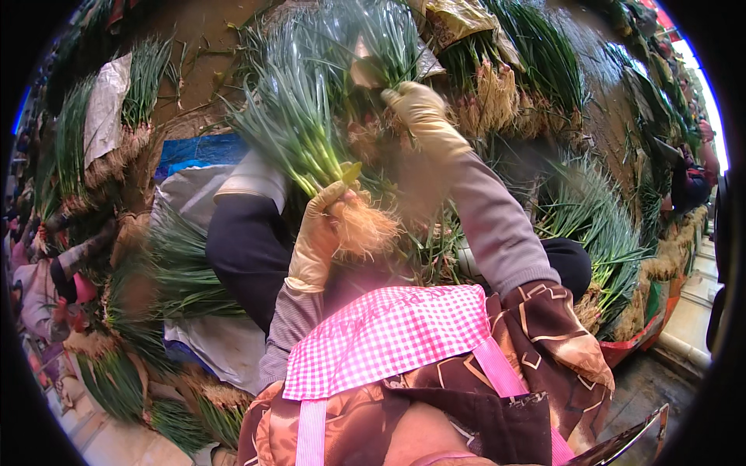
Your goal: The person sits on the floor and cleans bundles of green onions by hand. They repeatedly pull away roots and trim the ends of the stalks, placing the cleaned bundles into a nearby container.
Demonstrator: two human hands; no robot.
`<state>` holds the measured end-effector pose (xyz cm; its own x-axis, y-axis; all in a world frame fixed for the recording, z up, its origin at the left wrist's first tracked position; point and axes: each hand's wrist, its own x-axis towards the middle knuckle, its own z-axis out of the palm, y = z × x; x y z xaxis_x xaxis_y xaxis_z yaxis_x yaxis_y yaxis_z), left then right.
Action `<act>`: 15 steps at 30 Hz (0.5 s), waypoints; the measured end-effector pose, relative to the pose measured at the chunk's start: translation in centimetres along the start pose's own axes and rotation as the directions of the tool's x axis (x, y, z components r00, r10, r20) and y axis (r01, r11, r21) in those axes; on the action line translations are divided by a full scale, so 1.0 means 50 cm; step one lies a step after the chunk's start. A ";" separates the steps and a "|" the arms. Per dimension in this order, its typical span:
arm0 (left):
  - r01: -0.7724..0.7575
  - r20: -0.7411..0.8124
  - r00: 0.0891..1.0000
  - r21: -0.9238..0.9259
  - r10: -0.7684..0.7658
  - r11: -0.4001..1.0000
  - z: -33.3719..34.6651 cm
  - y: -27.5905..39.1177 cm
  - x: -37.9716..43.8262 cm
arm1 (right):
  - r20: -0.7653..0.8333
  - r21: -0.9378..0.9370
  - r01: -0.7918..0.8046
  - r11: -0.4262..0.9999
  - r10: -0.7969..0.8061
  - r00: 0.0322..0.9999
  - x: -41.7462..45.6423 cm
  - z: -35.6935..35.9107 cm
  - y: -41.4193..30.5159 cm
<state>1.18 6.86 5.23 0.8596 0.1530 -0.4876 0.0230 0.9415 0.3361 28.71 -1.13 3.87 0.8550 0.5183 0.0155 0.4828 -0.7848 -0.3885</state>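
My left hand [317, 236], in a pale rubber glove, grips a bunch of green onions [312, 140] just above the roots. Their leaves point away from me and their tan roots [364, 227] hang to the right of the fist. My right hand [415, 108], gloved alike, reaches forward to another pile of green onions [390, 46]. Its fingertips are at the right edge of that pile, beside a brown leaf or scrap; whether they hold a stalk cannot be told. Loose onions and trimmings [437, 244] lie between my legs.
More onion bundles lie on the left [140, 87], at the front right [492, 87] and beside my right knee [606, 215]. A pale plastic sheet [215, 349] lies under onions at the left. Other people sit at the far left [44, 291] and far right [693, 180]. Muddy ground shows ahead [198, 29].
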 end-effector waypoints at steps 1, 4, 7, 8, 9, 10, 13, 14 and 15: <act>0.009 -0.023 1.000 -0.003 -0.009 1.000 -0.001 0.001 0.000 | 0.150 -0.207 -0.023 0.978 0.055 0.987 0.015 0.011 -0.014; 0.076 -0.099 0.993 0.059 -0.070 0.995 -0.004 0.014 -0.006 | 0.472 -0.415 -0.100 0.904 0.308 0.826 0.066 0.017 -0.010; -0.056 0.025 0.998 0.033 0.055 0.998 0.005 0.013 0.000 | 0.380 -0.259 -0.077 0.963 0.175 0.908 0.091 -0.004 0.043; -0.034 -0.013 0.999 0.007 0.034 0.999 0.010 0.012 0.001 | 0.411 -0.134 -0.041 0.990 0.093 0.907 0.098 -0.016 0.058; -0.050 -0.026 0.998 -0.043 0.049 0.998 0.015 0.009 0.000 | 0.420 0.130 -0.107 0.986 0.043 0.906 0.097 -0.027 0.071; -0.045 -0.042 0.998 -0.023 0.044 0.999 0.020 0.009 0.000 | 0.402 0.455 -0.258 0.852 0.062 0.914 0.088 -0.039 0.085; -0.102 -0.066 0.992 0.028 0.103 0.994 0.026 0.013 -0.001 | 0.467 0.815 -0.427 0.392 -0.007 0.884 0.032 -0.065 0.095; 0.028 0.042 0.999 -0.040 -0.027 0.999 0.025 0.014 0.000 | 0.503 0.836 -0.468 0.287 -0.061 0.862 0.004 -0.071 0.090; 0.165 0.146 0.978 -0.102 -0.150 0.981 0.020 0.021 0.001 | 0.546 0.833 -0.523 0.178 -0.117 0.830 -0.029 -0.073 0.081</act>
<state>1.77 7.56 6.39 0.9115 -0.0349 -0.4098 0.1127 0.9795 0.1672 30.11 -6.33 5.63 0.5497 0.7071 -0.4449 -0.5194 -0.1278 -0.8449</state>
